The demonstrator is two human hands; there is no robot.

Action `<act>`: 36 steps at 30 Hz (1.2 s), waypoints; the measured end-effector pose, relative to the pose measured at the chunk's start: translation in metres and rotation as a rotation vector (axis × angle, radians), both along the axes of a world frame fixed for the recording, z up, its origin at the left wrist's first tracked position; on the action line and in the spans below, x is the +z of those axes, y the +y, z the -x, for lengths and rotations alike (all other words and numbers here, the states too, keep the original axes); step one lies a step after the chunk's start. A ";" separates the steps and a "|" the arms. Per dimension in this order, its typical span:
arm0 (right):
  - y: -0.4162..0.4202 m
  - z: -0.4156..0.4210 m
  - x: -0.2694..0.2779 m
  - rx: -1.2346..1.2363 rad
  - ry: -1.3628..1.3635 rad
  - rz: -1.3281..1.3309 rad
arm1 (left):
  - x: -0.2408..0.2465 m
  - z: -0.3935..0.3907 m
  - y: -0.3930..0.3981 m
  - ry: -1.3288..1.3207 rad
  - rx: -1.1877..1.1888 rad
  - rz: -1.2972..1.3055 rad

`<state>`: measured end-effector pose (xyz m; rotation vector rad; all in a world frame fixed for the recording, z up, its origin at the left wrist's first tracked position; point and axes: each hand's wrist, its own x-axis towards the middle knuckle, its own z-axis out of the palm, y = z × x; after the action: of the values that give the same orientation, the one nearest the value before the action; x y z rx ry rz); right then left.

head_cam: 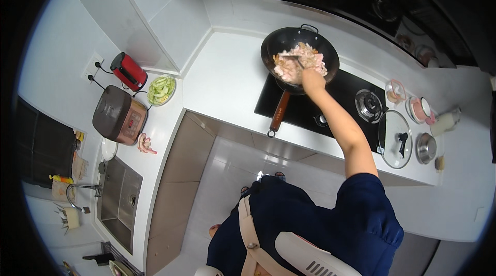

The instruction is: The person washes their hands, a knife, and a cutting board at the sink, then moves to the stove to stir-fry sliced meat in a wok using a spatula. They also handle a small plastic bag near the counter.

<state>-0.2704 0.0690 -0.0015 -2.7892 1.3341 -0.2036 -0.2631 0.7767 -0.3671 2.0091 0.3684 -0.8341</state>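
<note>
My right hand (pixel 313 81) grips a dark spatula (pixel 297 59), whose head lies among pale pink meat pieces (pixel 284 72) in a black wok (pixel 268 55). Browner pieces are mixed in with the meat. The wok sits over the left side of a black gas hob (pixel 341 107), its wooden handle (pixel 279 111) pointing towards me. A small bit of my left hand (pixel 214 230) seems to show beside my dark blue dress. Most of it is hidden, so its fingers cannot be made out.
Right of the free burner (pixel 368 105) stand a glass lid (pixel 394 140), a steel bowl (pixel 426 148) and pink dishes (pixel 419 109). To the left are sliced green vegetables (pixel 161 89), a red kettle (pixel 129 71), a rice cooker (pixel 116 115), raw meat (pixel 145 144) and a sink (pixel 120 198).
</note>
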 end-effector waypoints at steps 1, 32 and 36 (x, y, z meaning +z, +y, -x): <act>0.006 0.007 -0.005 0.017 -0.059 0.017 | -0.003 0.002 -0.003 0.016 0.011 0.018; -0.136 0.038 0.143 -0.136 0.602 -0.311 | 0.043 -0.011 -0.090 0.239 0.266 0.032; -0.173 0.046 0.097 -0.113 0.514 -0.351 | -0.038 0.023 -0.050 0.298 0.256 0.140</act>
<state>-0.3167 -0.1036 0.0959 -2.5500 1.4375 0.7193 -0.2865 0.7270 -0.4048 1.6677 0.7017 -0.9684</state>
